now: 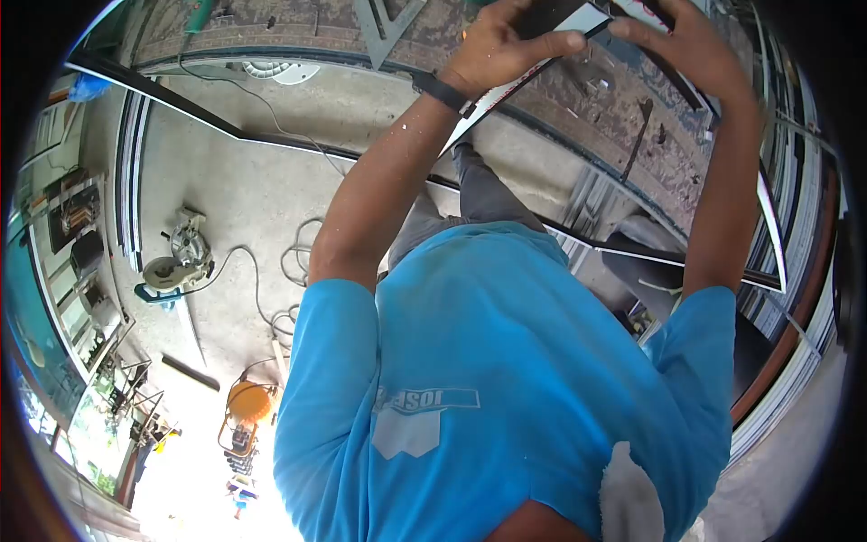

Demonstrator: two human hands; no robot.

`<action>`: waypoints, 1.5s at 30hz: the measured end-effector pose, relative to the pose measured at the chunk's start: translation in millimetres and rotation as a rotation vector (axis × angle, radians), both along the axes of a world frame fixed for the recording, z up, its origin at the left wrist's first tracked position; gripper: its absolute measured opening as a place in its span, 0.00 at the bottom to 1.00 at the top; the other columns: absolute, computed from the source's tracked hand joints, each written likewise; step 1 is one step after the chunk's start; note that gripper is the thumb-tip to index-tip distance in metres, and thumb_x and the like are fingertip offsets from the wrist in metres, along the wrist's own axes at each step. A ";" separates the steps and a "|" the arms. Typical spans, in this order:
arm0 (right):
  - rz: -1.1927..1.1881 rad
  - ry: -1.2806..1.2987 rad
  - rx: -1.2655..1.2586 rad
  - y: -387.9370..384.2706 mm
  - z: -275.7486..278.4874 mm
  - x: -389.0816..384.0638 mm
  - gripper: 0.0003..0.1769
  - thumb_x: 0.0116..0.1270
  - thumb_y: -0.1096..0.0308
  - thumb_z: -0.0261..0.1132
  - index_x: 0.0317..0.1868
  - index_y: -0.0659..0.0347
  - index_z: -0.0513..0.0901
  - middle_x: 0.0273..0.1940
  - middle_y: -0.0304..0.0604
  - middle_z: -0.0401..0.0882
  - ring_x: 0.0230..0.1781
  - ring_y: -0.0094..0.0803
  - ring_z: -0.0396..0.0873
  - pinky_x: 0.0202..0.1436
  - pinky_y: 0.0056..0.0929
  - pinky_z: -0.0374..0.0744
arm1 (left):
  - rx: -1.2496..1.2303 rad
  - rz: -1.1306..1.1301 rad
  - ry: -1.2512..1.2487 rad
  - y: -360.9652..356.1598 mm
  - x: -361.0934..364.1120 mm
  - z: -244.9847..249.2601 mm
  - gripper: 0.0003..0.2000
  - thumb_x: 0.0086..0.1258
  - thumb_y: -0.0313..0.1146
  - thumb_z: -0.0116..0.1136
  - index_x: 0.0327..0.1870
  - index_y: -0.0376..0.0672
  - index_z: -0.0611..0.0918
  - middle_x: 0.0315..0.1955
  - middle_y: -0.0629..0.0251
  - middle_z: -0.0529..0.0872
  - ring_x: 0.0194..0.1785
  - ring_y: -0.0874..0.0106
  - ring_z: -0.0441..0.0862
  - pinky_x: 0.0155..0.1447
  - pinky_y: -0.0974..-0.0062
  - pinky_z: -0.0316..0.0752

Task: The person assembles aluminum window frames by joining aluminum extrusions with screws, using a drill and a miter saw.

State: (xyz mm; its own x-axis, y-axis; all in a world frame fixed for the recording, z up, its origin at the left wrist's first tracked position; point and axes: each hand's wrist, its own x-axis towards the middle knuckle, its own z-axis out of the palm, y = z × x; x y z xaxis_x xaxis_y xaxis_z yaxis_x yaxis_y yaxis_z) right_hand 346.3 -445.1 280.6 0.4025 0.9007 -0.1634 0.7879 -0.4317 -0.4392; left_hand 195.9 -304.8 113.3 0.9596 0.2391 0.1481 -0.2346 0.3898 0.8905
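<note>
At the top of the head view, two black-and-white frame profiles [495,101] meet at an angled corner. My left hand [510,50], with a dark band on its wrist, is closed around one profile, its thumb lying along the piece near the corner. Across from it, my right hand [691,50] grips the other profile, thumb pointing toward the joint. The two thumb tips are a short way apart. Fingers of both hands are partly cut off by the upper edge. Below them is a worn, patterned carpet-topped workbench [564,113], with a dark slim tool [639,135] on it.
A metal set square [386,27] and a green-handled corded tool [199,16] lie on the bench. Long dark profiles [289,142] cross at waist height. A mitre saw [179,257] and loose cable [257,285] are on the floor at left. Stacked profiles [795,298] line the right.
</note>
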 end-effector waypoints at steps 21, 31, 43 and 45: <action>-0.025 0.138 -0.055 -2.7 0.8 9.5 0.33 0.61 0.44 0.80 0.52 0.66 0.85 0.42 0.45 0.87 0.43 0.32 0.82 0.48 0.35 0.79 | 0.134 0.013 -0.091 -10.8 11.1 -2.2 0.21 0.71 0.37 0.72 0.61 0.42 0.79 0.50 0.69 0.85 0.51 0.77 0.80 0.55 0.74 0.78; 0.013 0.214 0.056 -4.9 -5.6 10.4 0.30 0.63 0.48 0.80 0.51 0.65 0.85 0.40 0.42 0.87 0.41 0.29 0.81 0.46 0.34 0.79 | 0.096 0.014 -0.050 -7.7 10.8 -2.2 0.20 0.72 0.37 0.72 0.60 0.42 0.79 0.47 0.69 0.85 0.50 0.77 0.80 0.53 0.73 0.78; 0.008 0.090 -0.023 -5.2 -1.5 10.1 0.31 0.62 0.42 0.78 0.48 0.63 0.85 0.37 0.42 0.87 0.37 0.30 0.83 0.42 0.34 0.80 | 0.053 0.015 -0.149 -13.4 17.6 -10.8 0.17 0.73 0.31 0.70 0.59 0.43 0.80 0.47 0.71 0.85 0.50 0.78 0.81 0.54 0.75 0.78; 0.004 0.168 0.004 -5.1 -1.8 9.2 0.31 0.62 0.42 0.78 0.49 0.63 0.86 0.37 0.43 0.87 0.37 0.31 0.83 0.43 0.34 0.80 | 0.134 0.053 -0.137 -13.0 14.2 -10.2 0.17 0.73 0.31 0.70 0.60 0.42 0.80 0.48 0.68 0.86 0.50 0.76 0.82 0.55 0.75 0.79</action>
State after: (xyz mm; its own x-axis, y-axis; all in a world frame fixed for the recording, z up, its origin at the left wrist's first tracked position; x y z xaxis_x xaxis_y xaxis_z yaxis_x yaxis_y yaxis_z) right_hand 355.5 -450.2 278.8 0.3660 0.9032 -0.2243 0.7049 -0.4264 -0.5668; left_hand 210.0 -317.8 103.1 0.9148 0.2581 0.3108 -0.3746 0.2537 0.8918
